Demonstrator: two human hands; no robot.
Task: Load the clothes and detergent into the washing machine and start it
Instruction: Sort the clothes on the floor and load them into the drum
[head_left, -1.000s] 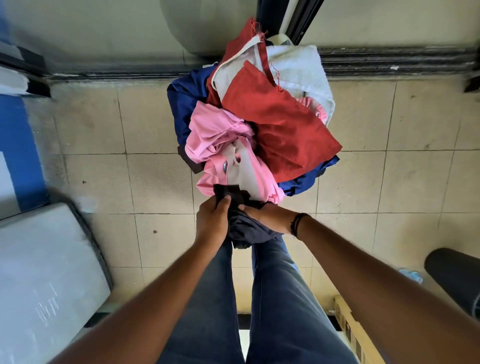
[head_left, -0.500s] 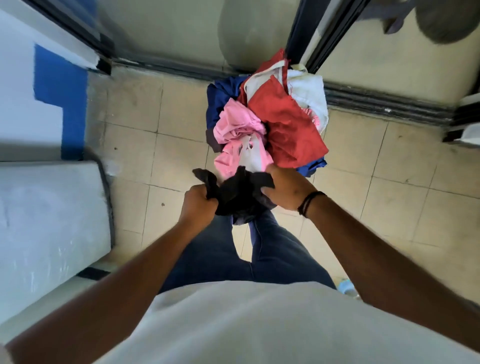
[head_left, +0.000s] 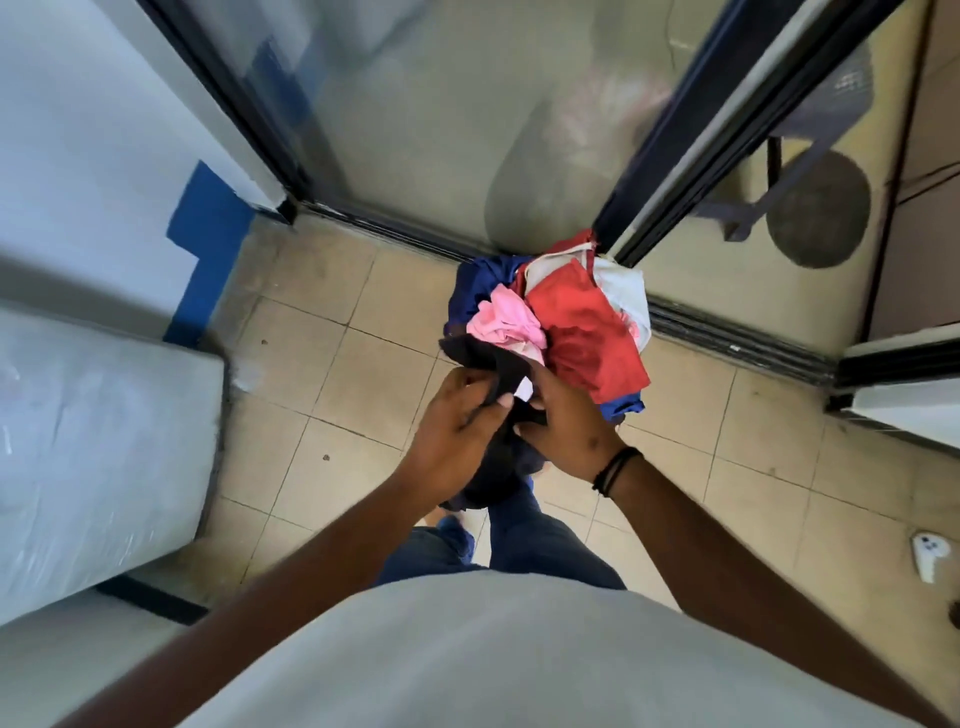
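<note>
A heap of clothes (head_left: 576, 332) in red, pink, navy and white lies on the tiled floor against the glass door track. In front of it both my hands hold a dark garment (head_left: 501, 457) with a small white label. My left hand (head_left: 457, 431) grips its left side, thumb over the cloth. My right hand (head_left: 566, 421), with a black band at the wrist, grips its right side. The garment hangs down between my hands above my jeans. A grey-white flat top (head_left: 98, 441) at the left may be the washing machine's lid.
A sliding glass door with a dark frame (head_left: 691, 156) stands behind the heap, its floor track (head_left: 737, 338) running right. A white and blue wall (head_left: 104, 171) is at the left. A small white object (head_left: 930, 556) lies on the tiles at the right.
My view has risen and tipped back, so the heap looks smaller and farther. My hands have lifted the dark garment off the heap and drawn it closer together between them.
</note>
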